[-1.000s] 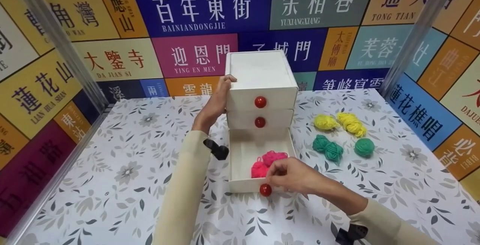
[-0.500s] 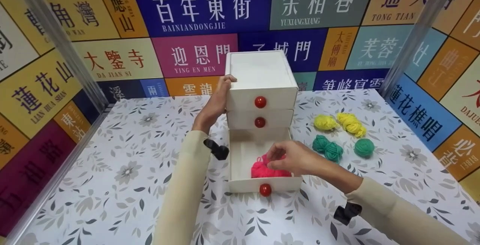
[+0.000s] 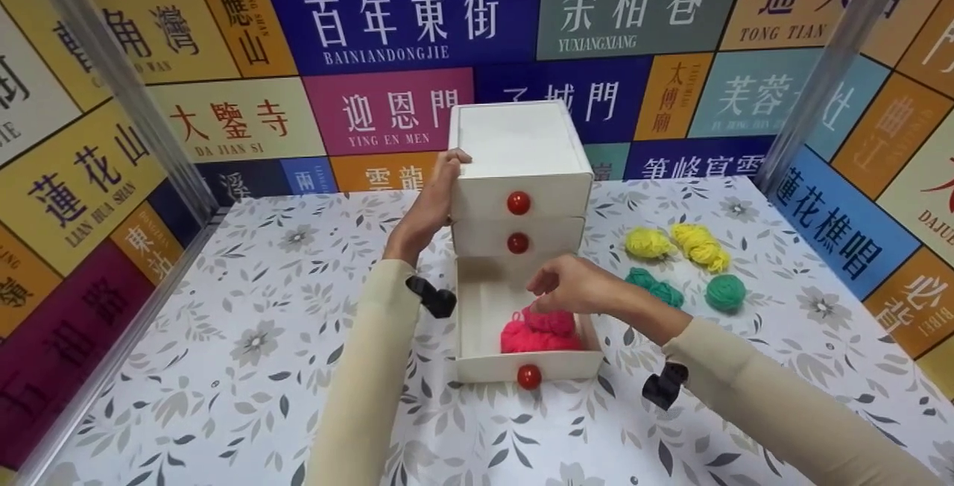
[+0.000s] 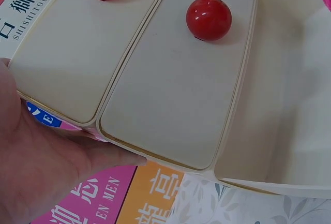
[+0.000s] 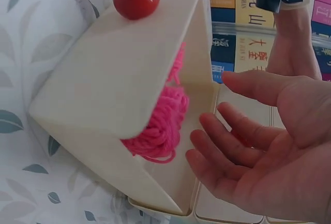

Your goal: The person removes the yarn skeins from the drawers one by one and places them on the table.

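A small white drawer cabinet (image 3: 518, 139) stands on the table with its bottom drawer (image 3: 477, 370) pulled out. My left hand (image 3: 436, 195) holds the cabinet's left side, fingertips over the top edge; its thumb (image 4: 111, 154) lies along the side wall in the left wrist view. Pink yarn (image 3: 533, 337) lies in the front right of the drawer, seen as a bundle of strands in the right wrist view. Just above this yarn is my right hand (image 3: 581, 288), with nothing in its loosely bent fingers (image 5: 232, 146). In the right wrist view the drawer front hides part of the yarn.
Right of the cabinet lie two yellow yarn bundles (image 3: 699, 246), a green yarn bundle (image 3: 656, 288) partly behind my right wrist, and a green yarn ball (image 3: 724, 293). Red knobs (image 3: 529, 376) stick out from the drawers. A sign-printed wall (image 3: 402, 9) stands behind.
My right hand has moved up and back from the drawer's front edge, passing over the pink yarn and rising off it. The left hand and the cabinet have stayed in place.
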